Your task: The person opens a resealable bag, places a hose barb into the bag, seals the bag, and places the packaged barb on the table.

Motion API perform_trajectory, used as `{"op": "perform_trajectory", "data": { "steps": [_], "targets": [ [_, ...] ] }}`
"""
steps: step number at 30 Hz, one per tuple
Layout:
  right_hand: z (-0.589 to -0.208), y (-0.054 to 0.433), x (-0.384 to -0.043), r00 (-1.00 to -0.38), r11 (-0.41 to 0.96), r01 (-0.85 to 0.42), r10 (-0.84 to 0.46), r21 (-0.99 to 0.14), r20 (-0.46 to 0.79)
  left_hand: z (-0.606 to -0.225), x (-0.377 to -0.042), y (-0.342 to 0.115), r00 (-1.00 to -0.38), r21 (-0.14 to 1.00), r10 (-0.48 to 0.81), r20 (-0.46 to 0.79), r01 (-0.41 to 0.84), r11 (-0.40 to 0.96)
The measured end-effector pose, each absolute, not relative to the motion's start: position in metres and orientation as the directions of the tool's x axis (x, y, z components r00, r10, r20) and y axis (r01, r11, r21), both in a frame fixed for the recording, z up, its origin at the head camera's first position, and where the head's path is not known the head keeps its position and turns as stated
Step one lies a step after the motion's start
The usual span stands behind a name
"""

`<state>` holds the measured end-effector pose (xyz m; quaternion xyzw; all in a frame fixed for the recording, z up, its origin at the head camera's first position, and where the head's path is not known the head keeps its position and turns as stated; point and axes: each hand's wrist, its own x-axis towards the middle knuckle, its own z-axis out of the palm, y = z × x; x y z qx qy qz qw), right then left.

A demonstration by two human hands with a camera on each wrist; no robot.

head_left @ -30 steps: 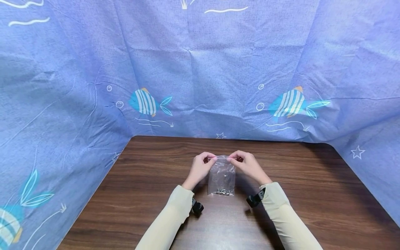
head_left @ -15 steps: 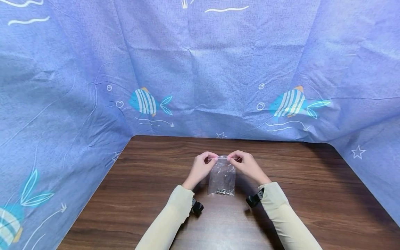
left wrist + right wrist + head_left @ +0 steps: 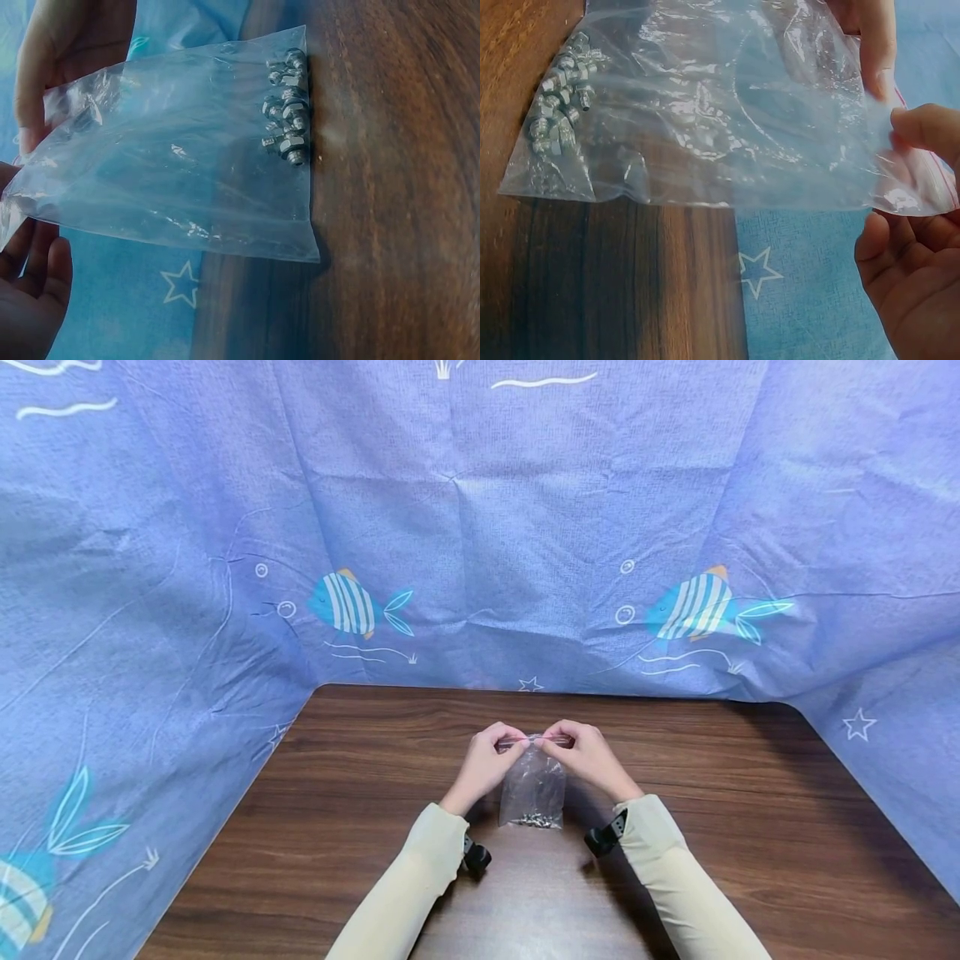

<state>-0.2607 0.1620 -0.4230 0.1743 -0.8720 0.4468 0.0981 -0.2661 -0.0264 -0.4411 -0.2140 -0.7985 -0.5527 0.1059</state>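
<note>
A clear plastic zip bag (image 3: 532,787) hangs between both hands over the brown table. Several small silvery metal fittings with hex bodies (image 3: 291,112) lie along its bottom edge. My left hand (image 3: 487,762) pinches the bag's top strip between thumb and fingers, left of its middle. From the other side my right hand (image 3: 591,760) pinches the same strip, and the two thumbs nearly meet. A red line (image 3: 941,169) runs along the bag's mouth in the right wrist view. Whether the bag's bottom touches the table is hard to tell.
The dark wood-grain table (image 3: 360,777) spreads out on all sides of the hands. Behind it and to the left and right hangs a blue cloth (image 3: 525,527) printed with fish and stars. Each wrist wears a small black camera (image 3: 477,857).
Both hands have slid inward along the bag's top strip, so the thumbs are closer together than before. The bag and the fittings have barely moved.
</note>
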Motion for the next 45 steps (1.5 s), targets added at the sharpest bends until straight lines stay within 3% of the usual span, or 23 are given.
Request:
{"op": "perform_trajectory", "data": {
  "steps": [16, 30, 36, 45],
  "targets": [
    [-0.422, 0.170, -0.263, -0.908, 0.581, -0.416, -0.218, -0.699, 0.358, -0.440, -0.269, -0.032, -0.860, 0.786, 0.265, 0.435, 0.507, 0.354],
    [-0.422, 0.193, -0.269, -0.840, 0.609, -0.543, -0.378, -0.578, 0.390, -0.434, -0.276, -0.042, -0.855, 0.712, 0.323, 0.406, 0.518, 0.474],
    [-0.423, 0.196, -0.272, -0.859, 0.628, -0.511, -0.388, -0.587, 0.333, -0.435, -0.279, -0.042, -0.868, 0.711, 0.332, 0.370, 0.495, 0.500],
    [-0.426, 0.191, -0.278, -0.917, 0.638, -0.398, -0.297, -0.659, 0.266, -0.448, -0.287, -0.039, -0.913, 0.781, 0.258, 0.315, 0.404, 0.475]
  ]
}}
